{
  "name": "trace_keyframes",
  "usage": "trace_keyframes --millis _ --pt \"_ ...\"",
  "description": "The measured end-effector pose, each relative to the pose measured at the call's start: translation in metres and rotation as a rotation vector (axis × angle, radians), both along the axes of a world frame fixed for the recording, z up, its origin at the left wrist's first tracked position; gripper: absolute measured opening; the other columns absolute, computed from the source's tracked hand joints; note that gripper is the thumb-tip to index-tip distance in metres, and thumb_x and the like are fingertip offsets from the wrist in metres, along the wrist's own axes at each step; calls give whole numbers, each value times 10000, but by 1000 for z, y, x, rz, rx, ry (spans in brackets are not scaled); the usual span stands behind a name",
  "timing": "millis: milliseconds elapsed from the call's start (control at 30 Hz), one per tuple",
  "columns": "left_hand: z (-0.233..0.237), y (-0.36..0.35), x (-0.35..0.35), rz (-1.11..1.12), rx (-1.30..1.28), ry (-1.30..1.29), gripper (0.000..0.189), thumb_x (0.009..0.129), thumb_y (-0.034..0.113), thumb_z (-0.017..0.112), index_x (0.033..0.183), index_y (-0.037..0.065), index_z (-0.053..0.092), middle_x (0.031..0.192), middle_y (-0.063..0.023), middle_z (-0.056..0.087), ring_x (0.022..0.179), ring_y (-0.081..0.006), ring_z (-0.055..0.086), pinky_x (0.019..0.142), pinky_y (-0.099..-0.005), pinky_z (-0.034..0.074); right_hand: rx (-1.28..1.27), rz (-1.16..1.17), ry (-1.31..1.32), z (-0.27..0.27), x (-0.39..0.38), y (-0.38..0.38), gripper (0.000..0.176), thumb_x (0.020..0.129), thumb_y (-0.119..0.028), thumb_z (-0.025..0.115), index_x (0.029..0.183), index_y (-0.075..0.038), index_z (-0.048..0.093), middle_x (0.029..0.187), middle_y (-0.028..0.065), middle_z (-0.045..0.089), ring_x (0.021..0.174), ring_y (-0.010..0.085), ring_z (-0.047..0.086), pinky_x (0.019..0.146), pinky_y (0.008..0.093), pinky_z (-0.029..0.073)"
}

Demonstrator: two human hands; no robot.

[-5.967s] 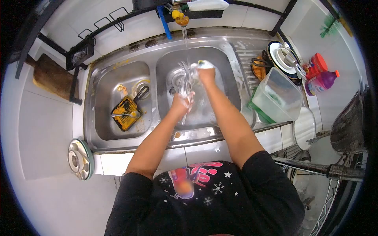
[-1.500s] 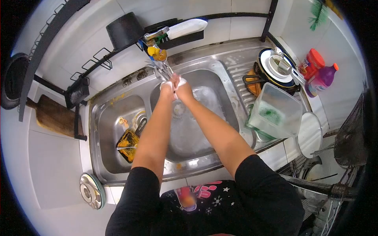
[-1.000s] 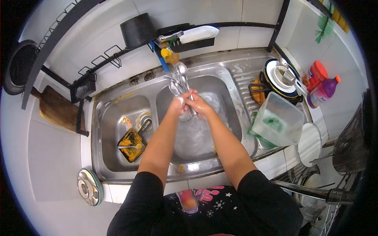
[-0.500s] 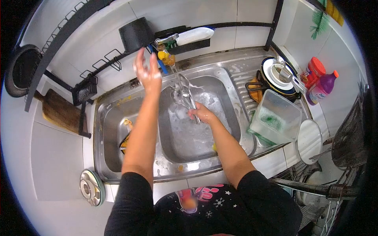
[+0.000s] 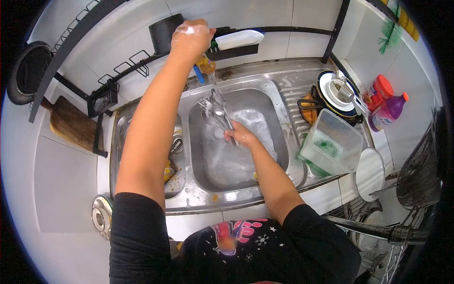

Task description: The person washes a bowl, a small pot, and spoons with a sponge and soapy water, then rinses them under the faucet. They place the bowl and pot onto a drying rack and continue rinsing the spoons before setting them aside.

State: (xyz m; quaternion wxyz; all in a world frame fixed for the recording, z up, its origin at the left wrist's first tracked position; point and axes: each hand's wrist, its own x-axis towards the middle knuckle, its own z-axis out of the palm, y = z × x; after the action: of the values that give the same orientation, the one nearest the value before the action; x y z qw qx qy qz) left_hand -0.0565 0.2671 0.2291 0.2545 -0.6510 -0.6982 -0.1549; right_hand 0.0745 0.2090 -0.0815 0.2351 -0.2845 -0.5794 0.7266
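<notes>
My right hand [image 5: 242,134] grips a bunch of metal forks and spoons [image 5: 219,110] by the handles, heads tilted up toward the tap. The bunch is over the right sink basin [image 5: 201,173], where soapy water and foam lie. At the back wall, my left hand [image 5: 193,38], with suds on it, is closed over the faucet handle, which it hides. Below it shows the faucet's spout [image 5: 205,65], wrapped in something yellow-brown. Water falls from it onto the cutlery heads.
On the right drainboard stand stacked plates [image 5: 326,90] and a clear plastic tub [image 5: 331,142] with green suds. Bottles [image 5: 388,111] and a red-lidded jar [image 5: 378,90] are beside them. A dirty pan [image 5: 171,165] lies in the left basin. A rack rail [image 5: 293,29] crosses the wall.
My left hand has gone from raised with fingers spread to closed over the faucet handle. The right hand still holds the cutlery under the tap, and the basin foam has shifted right.
</notes>
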Motion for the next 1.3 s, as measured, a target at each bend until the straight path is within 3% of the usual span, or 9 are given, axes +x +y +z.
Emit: trace_keyframes --millis 167,233,333,433,533,633,800,1033,1300 --pt "-4 7 -25 -125 172 -233 334 815 344 539 879 20 592 781 -166 615 686 -265 602 579 -332 480 24 0 -14 9 4 -2 216 767 -24 475 981 -24 443 721 46 522 614 124 497 590 260 419" --pt "-39 -8 -37 -369 333 -1288 344 830 319 528 839 -23 565 677 -128 584 551 -187 559 502 -269 453 1 -21 -15 6 3 0 230 766 -20 482 994 -24 443 719 44 521 618 123 495 598 262 423" --pt "-152 -20 -65 -445 624 -1331 292 875 290 469 830 9 534 718 -29 521 645 -76 472 567 -225 404 -40 -43 36 6 2 2 248 762 -19 498 1005 -31 448 719 37 526 642 122 502 617 260 427" --pt "-216 -58 -35 146 263 -1792 460 869 483 383 1030 70 508 866 -37 562 805 -186 518 725 -342 413 -33 -35 48 17 6 0 237 761 -26 507 990 -32 451 724 37 534 656 124 513 625 262 430" --pt "-228 -64 -16 -29 -54 -2261 621 797 620 371 1194 148 449 1138 -59 496 1007 -235 473 856 -448 355 -18 -6 11 20 10 -2 203 765 -40 513 959 -29 452 725 39 538 654 129 520 623 265 433" --pt "-232 -58 -11 -340 -224 -2345 585 786 599 427 1171 161 475 1240 -57 424 1091 -259 425 901 -481 322 -16 6 26 11 15 1 180 773 -58 523 935 -27 451 722 41 538 646 133 524 615 269 434" --pt "-227 -45 10 -258 -189 -1789 464 804 479 506 1130 148 500 1121 -62 494 1041 -232 440 870 -408 346 -19 -34 -9 -2 14 10 173 791 -85 534 933 -31 451 715 45 534 623 130 516 587 277 434" --pt "-228 -14 13 290 49 -2044 461 836 353 529 1157 31 452 966 -103 541 852 -198 486 738 -309 401 212 -177 -119 9 -8 3 198 832 -112 495 992 -8 441 717 50 522 566 121 487 513 282 418" --pt "-233 -50 9 -386 -87 -2201 337 840 252 520 1103 85 390 1091 -91 532 951 -215 509 778 -359 436 72 2 -170 33 6 0 192 850 -220 508 824 -30 494 607 47 499 483 156 500 471 299 439"
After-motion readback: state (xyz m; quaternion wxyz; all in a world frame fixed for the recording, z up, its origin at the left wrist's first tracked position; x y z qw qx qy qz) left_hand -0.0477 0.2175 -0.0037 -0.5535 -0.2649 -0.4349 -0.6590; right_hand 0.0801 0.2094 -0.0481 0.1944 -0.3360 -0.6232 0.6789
